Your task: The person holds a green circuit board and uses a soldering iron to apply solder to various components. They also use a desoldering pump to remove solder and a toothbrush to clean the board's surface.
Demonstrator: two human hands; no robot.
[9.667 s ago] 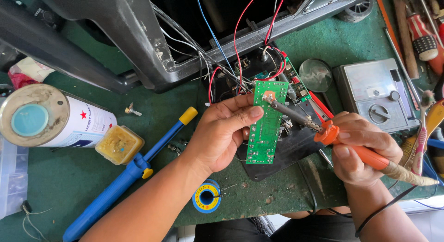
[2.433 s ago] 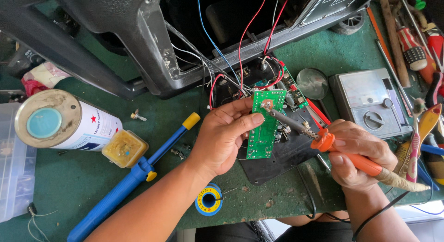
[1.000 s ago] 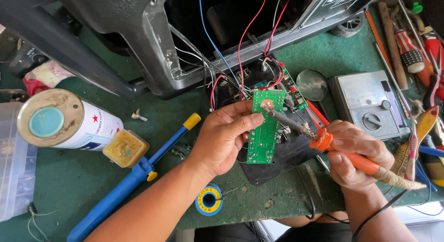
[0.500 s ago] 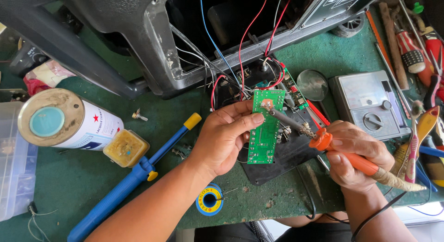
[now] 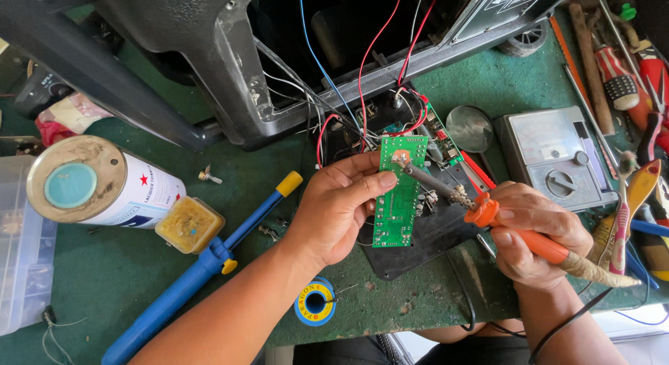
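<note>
My left hand (image 5: 343,208) pinches the left edge of a small green circuit board (image 5: 400,191), holding it upright over a black plate (image 5: 432,232). My right hand (image 5: 533,229) grips an orange-handled soldering iron (image 5: 488,211), and its metal tip touches the top of the board. Red, blue and white wires (image 5: 362,93) run from the board area into an open dark grey casing (image 5: 230,65) behind.
A blue desoldering pump (image 5: 202,267), a yellow flux tub (image 5: 188,225) and a lying white spray can (image 5: 104,191) sit at the left. A solder spool (image 5: 315,302) lies near the front edge. A grey multimeter (image 5: 557,163), screwdrivers and pliers (image 5: 627,79) crowd the right.
Almost nothing has changed: both hands keep the same hold and the iron's tip stays on the top of the board. The view has shifted only slightly.
</note>
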